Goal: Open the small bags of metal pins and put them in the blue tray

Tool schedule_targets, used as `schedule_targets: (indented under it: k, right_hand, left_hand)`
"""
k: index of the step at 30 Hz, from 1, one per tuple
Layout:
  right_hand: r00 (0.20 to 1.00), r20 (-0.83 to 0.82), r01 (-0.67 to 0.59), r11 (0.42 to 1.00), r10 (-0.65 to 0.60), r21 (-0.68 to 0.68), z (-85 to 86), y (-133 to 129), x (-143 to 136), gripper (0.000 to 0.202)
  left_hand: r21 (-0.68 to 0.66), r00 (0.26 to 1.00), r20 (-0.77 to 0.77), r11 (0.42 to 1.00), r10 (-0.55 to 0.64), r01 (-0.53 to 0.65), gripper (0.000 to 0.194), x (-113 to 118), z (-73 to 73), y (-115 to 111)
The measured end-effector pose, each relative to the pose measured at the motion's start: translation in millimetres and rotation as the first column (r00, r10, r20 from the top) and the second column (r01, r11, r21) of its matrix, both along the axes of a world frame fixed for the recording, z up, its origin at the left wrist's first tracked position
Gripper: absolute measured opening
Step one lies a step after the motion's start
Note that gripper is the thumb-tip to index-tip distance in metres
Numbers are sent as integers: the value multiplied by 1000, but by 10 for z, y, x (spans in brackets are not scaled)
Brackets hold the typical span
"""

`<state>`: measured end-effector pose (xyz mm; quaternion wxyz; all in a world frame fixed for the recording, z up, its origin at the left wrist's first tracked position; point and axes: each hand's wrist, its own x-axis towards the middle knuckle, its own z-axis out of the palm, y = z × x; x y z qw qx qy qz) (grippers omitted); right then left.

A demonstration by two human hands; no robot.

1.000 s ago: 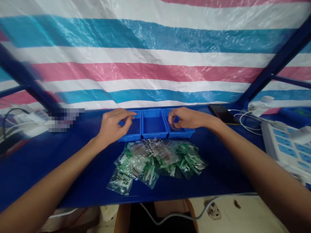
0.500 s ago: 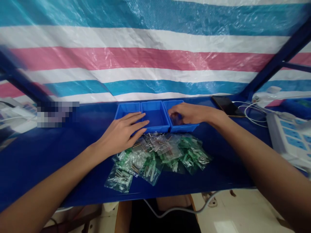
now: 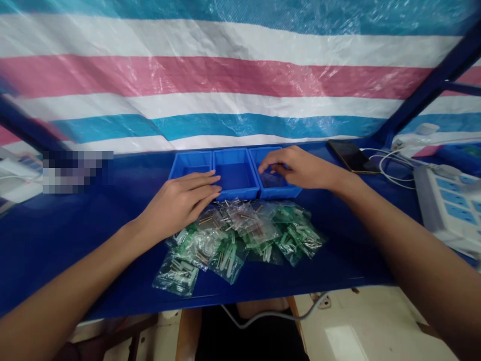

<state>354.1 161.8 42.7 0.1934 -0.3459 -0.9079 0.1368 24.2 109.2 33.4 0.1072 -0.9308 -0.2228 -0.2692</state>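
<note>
Three blue bins stand side by side: the left bin (image 3: pixel 193 163), the middle bin (image 3: pixel 235 175) and the right bin (image 3: pixel 280 191). My left hand (image 3: pixel 180 200) lies over the front of the left bin, its fingers stretched toward the middle one, and it holds nothing. Over the right bin is my right hand (image 3: pixel 296 168), fingers curved and apart, with nothing visible between them. Inside that bin a clear plastic bag shows faintly. A pile of clear bags (image 3: pixel 240 235) with screws and white and green plugs lies in front of the bins.
A dark phone (image 3: pixel 351 156) lies at the back right, beside white cables (image 3: pixel 391 165) and a white power strip (image 3: pixel 447 205). A striped sheet (image 3: pixel 225 75) hangs behind the blue table (image 3: pixel 128 185).
My right hand has lifted slightly within the right bin, and its fingers have spread. The whole view has shifted a little. My left hand keeps about the same place by the bins.
</note>
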Motion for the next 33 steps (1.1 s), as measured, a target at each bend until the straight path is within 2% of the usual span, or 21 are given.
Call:
schedule_targets:
  k: [5, 9, 15, 22, 29, 33]
  right_hand:
    - [998, -62, 13, 998, -17, -58, 40, -130, -27, 17]
    - [991, -129, 15, 993, -30, -115, 7, -158, -103, 30]
    - [990, -137, 6, 998, -16, -70, 12, -82, -37, 7]
    - [1000, -24, 14, 998, -16, -67, -29, -11, 20, 15]
    - [994, 99, 49, 993, -39, -107, -3, 79, -59, 25]
    - [981, 180, 94, 983, -66, -157, 23, 140, -108, 24]
  left_hand:
    - [-30, 1000, 6, 1000, 7, -7, 28, 8, 6, -10]
    - [-54, 1000, 6, 998, 19, -19, 29, 1, 12, -1]
    - [-47, 1000, 4, 999, 16, -16, 30, 1, 16, 2]
    - [42, 1000, -11, 999, -6, 6, 29, 14, 34, 5]
    - [5, 1000, -7, 1000, 6, -6, 29, 8, 30, 9]
    - [38, 1000, -11, 999, 3, -3, 29, 7, 31, 10]
